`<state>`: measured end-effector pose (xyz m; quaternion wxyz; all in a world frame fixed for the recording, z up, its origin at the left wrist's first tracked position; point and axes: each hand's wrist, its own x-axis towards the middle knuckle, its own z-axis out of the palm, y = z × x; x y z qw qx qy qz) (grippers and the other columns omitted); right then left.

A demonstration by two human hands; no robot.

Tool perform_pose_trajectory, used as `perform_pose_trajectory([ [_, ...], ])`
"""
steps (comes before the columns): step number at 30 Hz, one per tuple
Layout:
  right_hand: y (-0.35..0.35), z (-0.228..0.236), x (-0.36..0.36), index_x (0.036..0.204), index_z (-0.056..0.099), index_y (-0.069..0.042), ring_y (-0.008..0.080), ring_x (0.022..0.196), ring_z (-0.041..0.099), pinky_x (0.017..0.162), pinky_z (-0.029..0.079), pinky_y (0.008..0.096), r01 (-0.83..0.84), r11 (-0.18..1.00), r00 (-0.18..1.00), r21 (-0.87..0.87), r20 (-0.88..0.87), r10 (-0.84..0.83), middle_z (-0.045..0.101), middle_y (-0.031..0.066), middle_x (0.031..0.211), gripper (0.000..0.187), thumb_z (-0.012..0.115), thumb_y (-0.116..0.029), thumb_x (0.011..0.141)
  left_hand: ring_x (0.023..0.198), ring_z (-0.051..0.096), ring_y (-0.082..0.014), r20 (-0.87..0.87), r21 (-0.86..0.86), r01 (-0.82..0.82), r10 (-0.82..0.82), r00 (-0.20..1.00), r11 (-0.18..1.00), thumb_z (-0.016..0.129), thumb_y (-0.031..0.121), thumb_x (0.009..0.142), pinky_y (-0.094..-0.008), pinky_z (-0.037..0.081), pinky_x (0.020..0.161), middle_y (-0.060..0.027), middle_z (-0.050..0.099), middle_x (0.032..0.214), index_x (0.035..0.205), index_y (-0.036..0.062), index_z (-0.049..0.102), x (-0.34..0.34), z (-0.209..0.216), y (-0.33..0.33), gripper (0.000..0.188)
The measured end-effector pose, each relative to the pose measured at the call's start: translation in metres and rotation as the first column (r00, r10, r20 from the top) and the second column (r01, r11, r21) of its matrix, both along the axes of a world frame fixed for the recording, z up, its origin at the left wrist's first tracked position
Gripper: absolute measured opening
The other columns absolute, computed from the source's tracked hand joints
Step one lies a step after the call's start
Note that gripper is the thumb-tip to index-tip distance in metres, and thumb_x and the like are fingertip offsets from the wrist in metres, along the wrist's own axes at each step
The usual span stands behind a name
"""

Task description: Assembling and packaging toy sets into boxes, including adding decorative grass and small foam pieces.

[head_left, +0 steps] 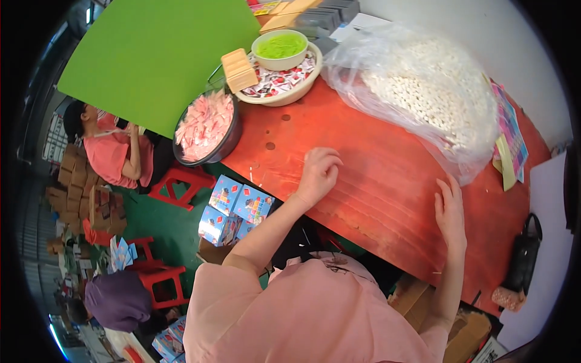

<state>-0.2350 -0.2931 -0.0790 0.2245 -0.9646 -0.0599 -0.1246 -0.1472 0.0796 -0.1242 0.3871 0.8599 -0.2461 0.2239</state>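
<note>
My left hand point(321, 175) is over the red table point(375, 169), its fingers loosely bent and slightly apart. I see nothing in it. Farther right, my right hand point(449, 212) is open with the fingers stretched out, just below the near edge of a big clear plastic bag point(351, 75). That bag lies spread on the table and contains many small white pieces point(417, 85). At the table's left edge is a dark basin point(235, 130) heaped with pink-and-white packets point(206, 127).
A cream basin point(284, 100) of small wrapped packets bears a bowl of green bits point(281, 46) and tan trays point(239, 71). Blue boxes point(236, 209) are stacked left of the table. A black bag point(523, 260) lies right. Two people sit nearby, by red stools point(181, 187).
</note>
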Motion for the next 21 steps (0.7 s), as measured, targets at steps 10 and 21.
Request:
perform_pose_trajectory([
  [10, 0.039, -0.008, 0.013, 0.129, 0.061, -0.004, 0.0409, 0.132, 0.05, 0.111, 0.043, 0.0466, -0.01, 0.999, 0.991, 0.042, 0.131, 0.004, 0.05, 0.0223, 0.145, 0.035, 0.064, -0.004, 0.094, 0.146, 0.029, -0.0515, 0.165, 0.088, -0.912, 0.897, 0.41, 0.4, 0.082, 0.066, 0.068, -0.07, 0.029, 0.112, -0.0343, 0.028, 0.159, 0.154, 0.0096, 0.037, 0.213, 0.069, 0.159, 0.112],
  [21, 0.011, -0.05, 0.086, 0.128, 0.06, -0.006, 0.0332, 0.118, 0.058, 0.104, 0.038, 0.0515, 0.266, 0.939, 0.963, -0.219, 0.115, -0.246, 0.061, 0.015, 0.124, 0.038, 0.062, -0.027, 0.097, 0.134, 0.042, -0.042, -0.026, 0.046, -0.895, 0.897, 0.442, 0.443, 0.088, 0.055, 0.066, -0.0611, 0.034, 0.11, -0.0229, 0.044, 0.146, 0.149, 0.009, 0.041, 0.231, 0.06, 0.152, 0.106],
])
